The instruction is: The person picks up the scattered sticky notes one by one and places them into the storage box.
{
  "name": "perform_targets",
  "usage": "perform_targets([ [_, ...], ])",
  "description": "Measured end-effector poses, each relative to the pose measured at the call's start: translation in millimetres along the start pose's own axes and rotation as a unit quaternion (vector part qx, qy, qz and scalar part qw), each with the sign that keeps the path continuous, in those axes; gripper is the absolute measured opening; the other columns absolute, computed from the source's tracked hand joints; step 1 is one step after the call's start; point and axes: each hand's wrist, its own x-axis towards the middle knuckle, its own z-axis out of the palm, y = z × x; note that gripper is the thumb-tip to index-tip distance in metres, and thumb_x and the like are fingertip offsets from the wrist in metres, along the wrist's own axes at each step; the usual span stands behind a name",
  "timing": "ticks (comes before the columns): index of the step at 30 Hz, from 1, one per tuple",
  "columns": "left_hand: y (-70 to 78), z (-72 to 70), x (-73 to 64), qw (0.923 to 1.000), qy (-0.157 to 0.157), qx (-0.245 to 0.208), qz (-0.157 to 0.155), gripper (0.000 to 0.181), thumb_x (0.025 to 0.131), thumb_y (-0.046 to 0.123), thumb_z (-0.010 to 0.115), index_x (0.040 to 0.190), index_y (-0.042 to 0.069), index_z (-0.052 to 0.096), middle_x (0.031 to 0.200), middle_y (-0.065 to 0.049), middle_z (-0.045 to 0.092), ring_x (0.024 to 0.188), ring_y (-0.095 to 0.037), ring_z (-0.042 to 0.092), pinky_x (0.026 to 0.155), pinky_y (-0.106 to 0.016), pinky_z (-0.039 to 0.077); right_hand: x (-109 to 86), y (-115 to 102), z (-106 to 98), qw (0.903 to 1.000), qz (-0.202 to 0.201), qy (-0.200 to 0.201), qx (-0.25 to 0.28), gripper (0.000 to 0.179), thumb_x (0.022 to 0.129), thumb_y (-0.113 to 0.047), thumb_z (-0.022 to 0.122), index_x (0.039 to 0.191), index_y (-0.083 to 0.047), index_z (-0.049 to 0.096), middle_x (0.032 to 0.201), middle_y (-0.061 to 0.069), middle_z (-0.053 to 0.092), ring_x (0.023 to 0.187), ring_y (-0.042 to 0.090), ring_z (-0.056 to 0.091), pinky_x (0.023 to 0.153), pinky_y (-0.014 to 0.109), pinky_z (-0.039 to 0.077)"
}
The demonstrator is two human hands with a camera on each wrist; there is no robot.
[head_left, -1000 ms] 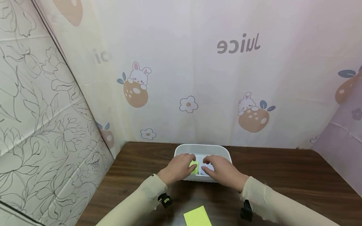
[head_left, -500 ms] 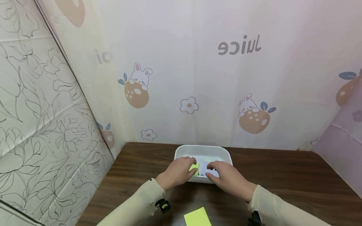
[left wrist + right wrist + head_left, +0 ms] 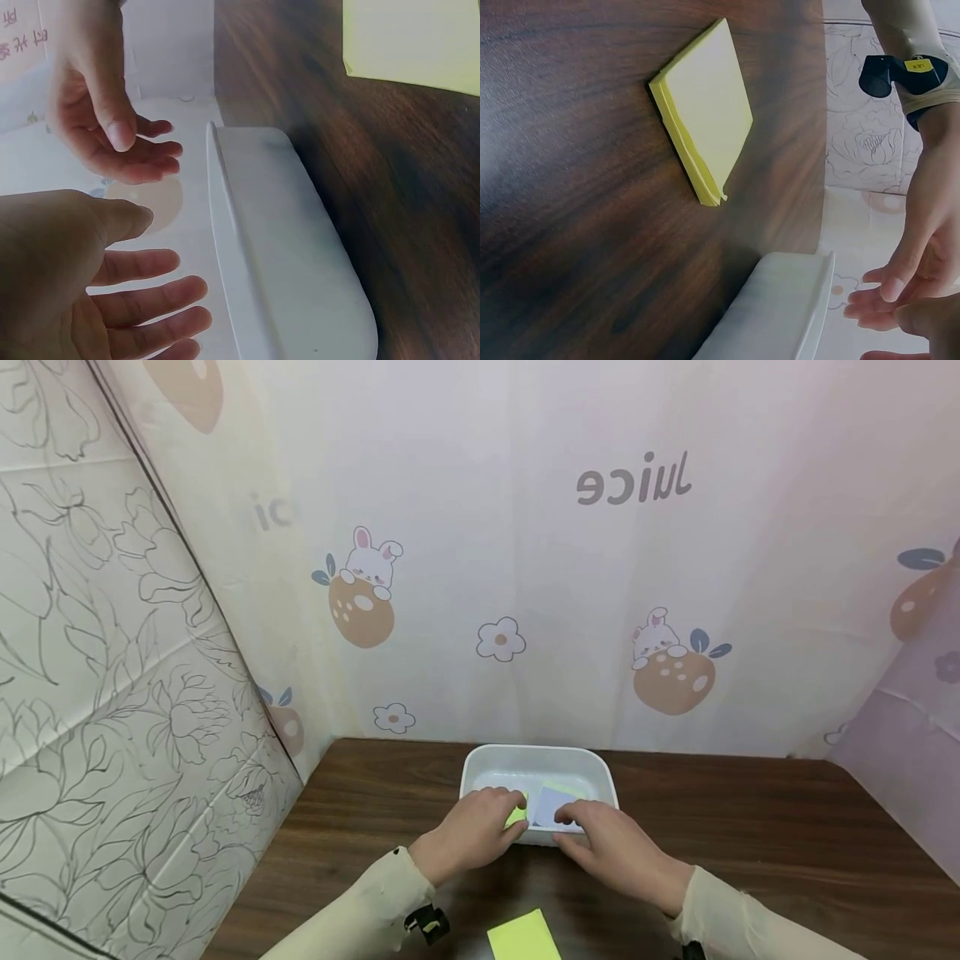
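My left hand (image 3: 476, 828) hovers over the front left rim of a white plastic bin (image 3: 536, 749), its fingers loosely bent and holding nothing. At the front right is my right hand (image 3: 617, 847), likewise loosely bent with nothing in it. Inside the bin lie a yellow-green paper piece (image 3: 516, 816), partly hidden by the left hand, and a pale bluish paper piece (image 3: 550, 807) with a green edge behind it. Nearer to me on the table lies a yellow sticky note pad (image 3: 525, 935); the right wrist view shows the pad (image 3: 705, 112) as a thick stack.
The dark wood table (image 3: 720, 827) runs back to a patterned curtain (image 3: 502, 527), close behind the bin. A floral sheet (image 3: 135, 693) stands along the left side. Black wrist cameras sit on both sleeves, one of them the left camera (image 3: 427, 923).
Both hands have drawn back toward me, and the right has also moved to the right, uncovering more of the bin and the pale paper. The yellow pad stays in place.
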Motion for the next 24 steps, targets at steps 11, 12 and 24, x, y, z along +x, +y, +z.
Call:
perform_targets([
  [11, 10.3, 1.0, -11.9, 0.9994, 0.004, 0.003, 0.034, 0.021, 0.099, 0.028, 0.065, 0.113, 0.013, 0.07, 0.094, 0.003, 0.072, 0.08, -0.007, 0.064, 0.072, -0.023, 0.051, -13.0, -5, 3, 0.9997, -0.006, -0.02, 0.011, 0.013, 0.092, -0.028, 0.074, 0.103, -0.02, 0.071, 0.099, -0.011, 0.071, 0.089, 0.005, 0.065, 0.075, 0.03, 0.054],
  [12, 11.5, 1.9, -13.0, 0.9993, 0.004, 0.004, 0.038, 0.021, 0.099, 0.028, 0.065, 0.112, 0.013, 0.07, 0.094, 0.004, 0.071, 0.08, -0.007, 0.064, 0.072, -0.023, 0.051, -14.1, -5, 4, 0.9997, -0.009, -0.021, 0.013, 0.013, 0.092, -0.027, 0.074, 0.103, -0.021, 0.07, 0.099, -0.011, 0.071, 0.089, 0.004, 0.065, 0.074, 0.03, 0.054],
  [24, 22.3, 14.6, -25.6, 0.9979, -0.003, 0.017, 0.063, 0.016, 0.097, 0.03, 0.067, 0.105, 0.016, 0.069, 0.093, 0.006, 0.072, 0.082, -0.006, 0.065, 0.073, -0.022, 0.051, -30.9, -3, 19, 0.9989, -0.033, -0.032, -0.007, 0.015, 0.09, -0.028, 0.075, 0.102, -0.019, 0.07, 0.099, -0.012, 0.07, 0.093, 0.007, 0.065, 0.078, 0.034, 0.055],
])
